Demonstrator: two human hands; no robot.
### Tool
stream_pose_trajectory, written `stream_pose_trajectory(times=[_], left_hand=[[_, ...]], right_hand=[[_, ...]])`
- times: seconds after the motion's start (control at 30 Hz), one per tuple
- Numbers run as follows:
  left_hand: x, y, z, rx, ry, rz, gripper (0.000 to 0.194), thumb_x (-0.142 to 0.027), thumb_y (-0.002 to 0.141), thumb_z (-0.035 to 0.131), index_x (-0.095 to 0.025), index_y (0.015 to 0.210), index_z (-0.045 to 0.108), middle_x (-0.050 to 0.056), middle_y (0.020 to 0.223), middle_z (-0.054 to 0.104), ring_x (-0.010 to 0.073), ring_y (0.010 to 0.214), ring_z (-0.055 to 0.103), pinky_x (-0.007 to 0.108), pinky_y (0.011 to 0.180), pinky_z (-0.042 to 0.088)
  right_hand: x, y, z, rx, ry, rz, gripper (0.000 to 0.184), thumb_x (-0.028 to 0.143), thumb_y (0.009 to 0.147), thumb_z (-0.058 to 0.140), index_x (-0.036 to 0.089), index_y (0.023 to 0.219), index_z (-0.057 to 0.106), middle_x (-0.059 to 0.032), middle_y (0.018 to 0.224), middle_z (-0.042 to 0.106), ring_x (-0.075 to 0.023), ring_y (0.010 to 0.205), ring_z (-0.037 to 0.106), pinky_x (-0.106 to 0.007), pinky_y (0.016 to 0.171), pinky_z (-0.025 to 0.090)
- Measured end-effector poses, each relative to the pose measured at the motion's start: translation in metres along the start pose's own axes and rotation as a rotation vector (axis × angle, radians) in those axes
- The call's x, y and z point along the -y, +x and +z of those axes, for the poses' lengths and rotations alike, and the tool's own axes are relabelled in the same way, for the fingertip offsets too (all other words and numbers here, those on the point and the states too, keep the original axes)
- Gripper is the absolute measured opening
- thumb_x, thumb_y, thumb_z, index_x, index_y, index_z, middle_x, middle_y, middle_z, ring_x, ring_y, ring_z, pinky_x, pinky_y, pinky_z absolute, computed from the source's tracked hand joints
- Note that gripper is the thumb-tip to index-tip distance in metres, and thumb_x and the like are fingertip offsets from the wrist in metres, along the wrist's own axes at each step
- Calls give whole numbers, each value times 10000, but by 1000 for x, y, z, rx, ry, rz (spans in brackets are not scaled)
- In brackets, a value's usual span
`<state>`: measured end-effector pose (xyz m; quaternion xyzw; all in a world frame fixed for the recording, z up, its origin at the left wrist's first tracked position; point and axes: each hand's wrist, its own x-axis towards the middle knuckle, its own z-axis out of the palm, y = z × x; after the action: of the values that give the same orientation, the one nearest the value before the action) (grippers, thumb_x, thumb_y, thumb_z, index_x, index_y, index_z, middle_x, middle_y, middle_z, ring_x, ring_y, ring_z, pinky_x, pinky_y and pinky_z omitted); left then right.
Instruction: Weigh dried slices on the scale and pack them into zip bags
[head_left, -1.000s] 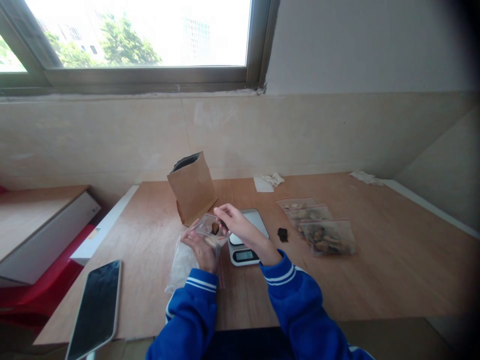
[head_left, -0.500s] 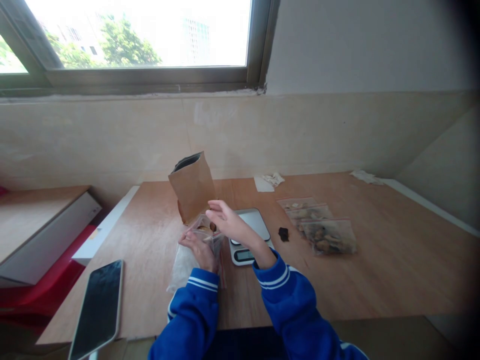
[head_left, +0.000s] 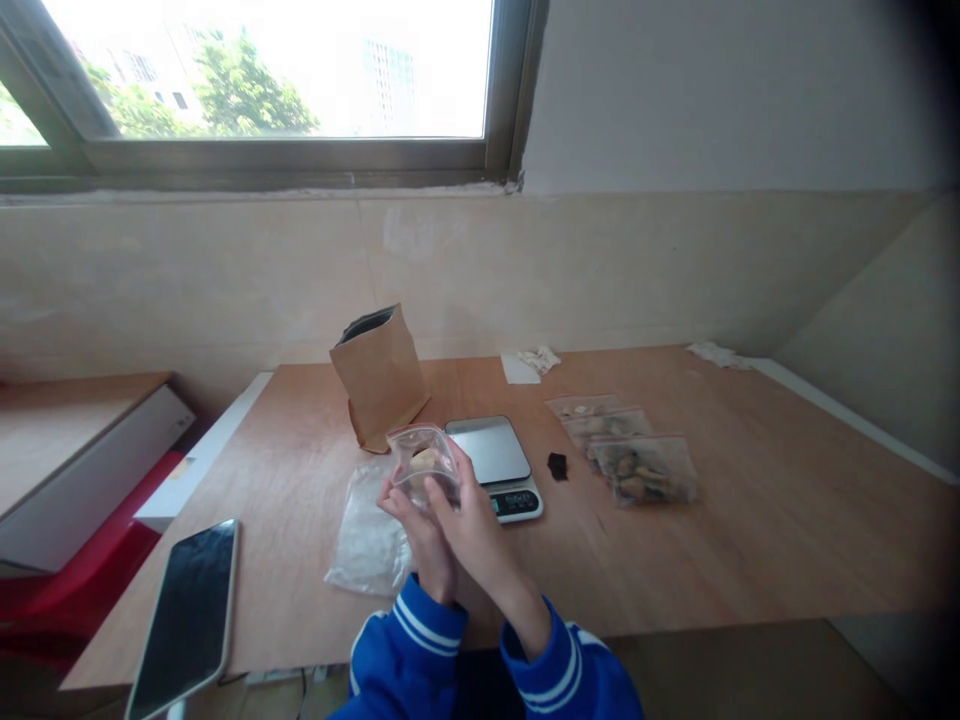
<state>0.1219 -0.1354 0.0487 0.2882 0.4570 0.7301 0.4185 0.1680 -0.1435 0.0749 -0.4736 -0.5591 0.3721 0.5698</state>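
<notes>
Both my hands hold a small clear zip bag (head_left: 421, 462) with brown pieces inside, raised above the wooden table (head_left: 750, 540). My left hand (head_left: 420, 535) grips it from below on the left. My right hand (head_left: 469, 525) closes on its right side, fingers pressed against the bag. Just behind the bag sits a small digital scale (head_left: 495, 465) with its pan bare. An open brown paper bag (head_left: 379, 375) stands upright behind and to the left.
A stack of empty clear bags (head_left: 367, 540) lies left of my hands. Filled zip bags (head_left: 637, 465) lie in a row at the right, a dark piece (head_left: 557, 466) beside them. A phone (head_left: 184, 615) lies at the near left edge. Crumpled paper (head_left: 536, 360) lies by the wall.
My right hand drew back from the bag's mouth and came down to grip the bag's side. Both hands moved nearer to me with the bag.
</notes>
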Motion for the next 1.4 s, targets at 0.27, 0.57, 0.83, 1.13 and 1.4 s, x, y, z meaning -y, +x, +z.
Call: stream_pose_trajectory(times=[0.27, 0.57, 0.83, 1.13, 1.4], left_hand=[[-22, 0, -26, -12, 379, 191, 464, -467, 877, 504, -246, 1280, 445, 76, 1361, 450, 219, 1303, 394, 362, 1073, 330], [-25, 1, -30, 490, 293, 35, 492, -517, 917, 365, -161, 951, 703, 92, 935, 716, 238, 916, 649, 368, 848, 491], [-26, -10, -21, 479, 436, 114, 326, -440, 867, 531, -188, 989, 697, 56, 952, 710, 211, 911, 636, 300, 819, 479], [-35, -2, -14, 285, 529, 103, 368, -498, 890, 453, -189, 740, 584, -56, 476, 443, 108, 446, 442, 211, 467, 351], [-23, 1, -19, 532, 592, 227, 314, -449, 882, 490, -191, 771, 632, -16, 633, 557, 119, 594, 511, 216, 570, 392]], right_hand=[[17, 2, -71, -67, 93, 27, 366, 463, 935, 435, 203, 1039, 670, -77, 976, 736, -233, 970, 678, -369, 906, 509], [1, -5, -89, -237, -20, 74, 485, 532, 931, 363, 175, 1014, 681, -80, 819, 740, -219, 784, 682, -344, 782, 516], [-8, -12, -84, -426, -158, 56, 526, 521, 945, 312, 153, 1049, 673, -83, 802, 726, -197, 709, 660, -287, 690, 493], [-9, -17, -91, -380, -324, -1, 475, 472, 960, 316, 192, 1069, 683, -49, 702, 700, -177, 583, 625, -256, 598, 470], [-25, -16, -111, -111, -341, -60, 463, 521, 933, 358, 242, 1052, 709, -61, 845, 738, -226, 772, 684, -286, 691, 501]])
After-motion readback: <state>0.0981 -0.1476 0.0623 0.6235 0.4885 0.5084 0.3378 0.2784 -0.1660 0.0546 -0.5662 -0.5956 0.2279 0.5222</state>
